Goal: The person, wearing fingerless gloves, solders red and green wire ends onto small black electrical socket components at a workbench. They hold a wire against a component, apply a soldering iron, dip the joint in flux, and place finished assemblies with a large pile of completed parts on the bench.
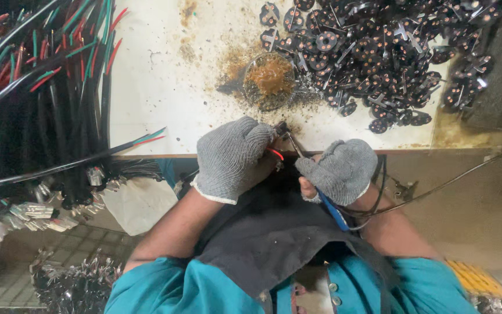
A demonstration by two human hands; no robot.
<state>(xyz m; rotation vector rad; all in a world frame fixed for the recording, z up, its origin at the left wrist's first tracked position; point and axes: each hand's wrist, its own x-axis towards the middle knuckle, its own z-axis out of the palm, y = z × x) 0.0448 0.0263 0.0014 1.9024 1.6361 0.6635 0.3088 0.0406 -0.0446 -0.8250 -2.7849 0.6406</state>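
A red wire (pixel 275 153) pokes from the closed, gloved left hand (pixel 230 157); thin and limp, it looks best pinched near its tip. Just beside it, the right hand (pixel 339 170) is closed around a blue-handled soldering iron (pixel 332 210) (its tip meets the wire). Beyond the knuckles sit a flux tin (pixel 269 79) and black discs (pixel 379 52).

Single head-worn view: looks steeply down, close over both gloved hands at the white worktable (pixel 164 87) edge, lap and floor below

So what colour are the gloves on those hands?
Grey knit, on both the left hand and right hand; the head view shows it.
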